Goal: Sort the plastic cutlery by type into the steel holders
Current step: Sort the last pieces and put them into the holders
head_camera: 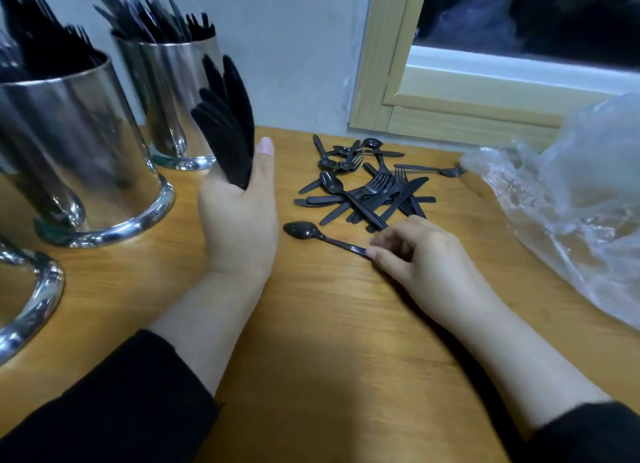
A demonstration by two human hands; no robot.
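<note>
My left hand [239,217] grips a fanned bunch of black plastic knives [227,123], blades pointing up. To its right, my right hand [422,255] pinches the handle end of a black spoon [304,230] that lies flat on the wooden table [329,341]. Beyond it sits a loose pile of black spoons, forks and knives [367,182]. At the left stands a big steel holder [83,151] filled with black forks. Behind it, a second steel holder [176,99] carries more black cutlery. The rim of a third steel holder [31,303] shows at the left edge.
A crumpled clear plastic bag [575,199] covers the table's right side. A wooden window frame [446,116] and a grey wall stand behind the pile. One fork [433,169] lies apart near the bag.
</note>
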